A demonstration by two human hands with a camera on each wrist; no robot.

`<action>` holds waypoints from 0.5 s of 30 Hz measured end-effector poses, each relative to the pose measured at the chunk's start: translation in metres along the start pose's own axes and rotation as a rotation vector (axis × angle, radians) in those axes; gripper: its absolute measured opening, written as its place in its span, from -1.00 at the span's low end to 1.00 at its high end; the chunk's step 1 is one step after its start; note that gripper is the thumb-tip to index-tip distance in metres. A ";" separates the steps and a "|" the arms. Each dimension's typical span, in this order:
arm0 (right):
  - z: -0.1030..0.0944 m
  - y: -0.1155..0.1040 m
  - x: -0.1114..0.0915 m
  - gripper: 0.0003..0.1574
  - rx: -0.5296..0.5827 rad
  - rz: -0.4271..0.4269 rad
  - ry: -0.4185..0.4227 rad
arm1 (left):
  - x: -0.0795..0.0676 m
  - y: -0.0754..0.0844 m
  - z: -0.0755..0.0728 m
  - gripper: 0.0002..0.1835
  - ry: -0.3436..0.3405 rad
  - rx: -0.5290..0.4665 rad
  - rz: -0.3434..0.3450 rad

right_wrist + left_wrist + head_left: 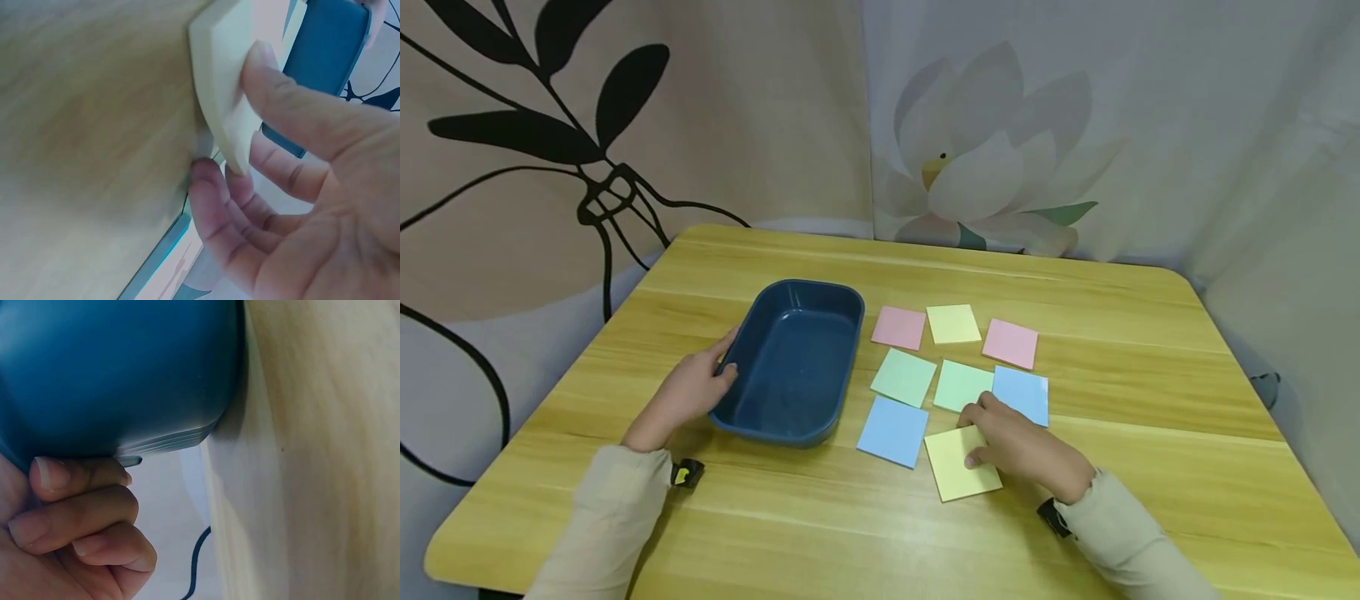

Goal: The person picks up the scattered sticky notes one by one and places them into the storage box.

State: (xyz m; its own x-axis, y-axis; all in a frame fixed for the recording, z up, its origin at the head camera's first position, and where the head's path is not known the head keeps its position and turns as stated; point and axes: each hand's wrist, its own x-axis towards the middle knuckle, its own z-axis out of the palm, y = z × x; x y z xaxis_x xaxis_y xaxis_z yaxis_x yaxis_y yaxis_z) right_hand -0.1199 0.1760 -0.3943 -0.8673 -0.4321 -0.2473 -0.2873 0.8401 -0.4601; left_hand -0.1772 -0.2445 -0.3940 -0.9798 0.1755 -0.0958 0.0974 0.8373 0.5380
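A dark blue rectangular basin (797,358) stands on the left half of the table. My left hand (688,390) grips its left rim, thumb over the edge; in the left wrist view the other fingers curl beneath that rim. A pale yellow sticky note pad (953,477) lies nearest me on the right. My right hand (1018,443) pinches this pad between thumb and fingers. In the right wrist view the pad (219,81) bends slightly in that grasp.
Beyond the held pad lie several others: a blue pad (892,431), another blue pad (1021,397), two green pads (903,377), two pink pads (898,327) and a second yellow pad (953,324). A patterned curtain (790,108) hangs behind the wooden table (1112,300).
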 end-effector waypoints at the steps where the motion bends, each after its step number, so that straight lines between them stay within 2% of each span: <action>1: 0.000 0.000 0.000 -0.51 0.007 0.002 -0.002 | 0.000 0.000 0.000 -0.33 -0.001 0.000 -0.002; 6: 0.001 -0.005 -0.002 -0.57 0.012 -0.022 0.031 | 0.002 -0.002 0.001 -0.32 0.002 0.012 -0.013; 10: 0.002 -0.009 -0.004 -0.61 -0.050 -0.074 0.091 | 0.002 -0.002 0.000 -0.32 0.007 0.022 -0.015; 15: 0.004 -0.012 -0.008 -0.59 -0.124 -0.084 0.133 | 0.002 0.000 0.001 -0.33 0.012 0.020 0.002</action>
State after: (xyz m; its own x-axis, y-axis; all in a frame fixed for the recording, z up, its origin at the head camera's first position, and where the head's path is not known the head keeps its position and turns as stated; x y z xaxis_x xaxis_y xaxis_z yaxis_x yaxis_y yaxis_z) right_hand -0.1078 0.1681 -0.3899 -0.8819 -0.4620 -0.0938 -0.4016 0.8405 -0.3636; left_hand -0.1790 -0.2434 -0.3951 -0.9817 0.1707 -0.0848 0.1023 0.8471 0.5215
